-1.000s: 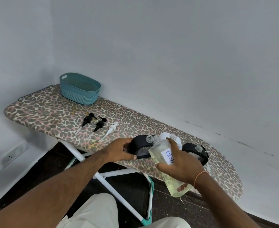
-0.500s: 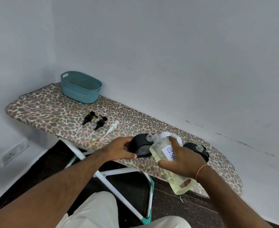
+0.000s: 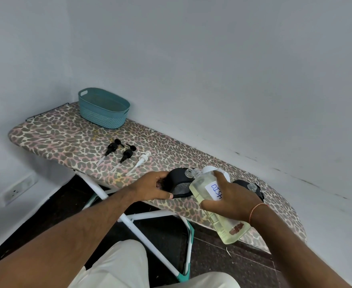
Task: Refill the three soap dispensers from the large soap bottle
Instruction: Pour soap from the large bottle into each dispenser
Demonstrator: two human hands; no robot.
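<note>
My right hand point(image 3: 231, 196) grips the tilted soap bottle point(image 3: 212, 204), my left hand point(image 3: 152, 187) steadies the black dispenser point(image 3: 179, 180) at the board's near edge; misaligned necks would spill soap.

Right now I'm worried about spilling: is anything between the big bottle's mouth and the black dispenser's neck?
Nothing visible is. The large soap bottle, gripped by the right hand, tilts with its mouth right beside the open neck of the black dispenser, which the left hand steadies.

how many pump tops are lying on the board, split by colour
black pump tops: 2
white pump top: 1
total: 3, all lying loose on the ironing board, left of the dispensers
</note>
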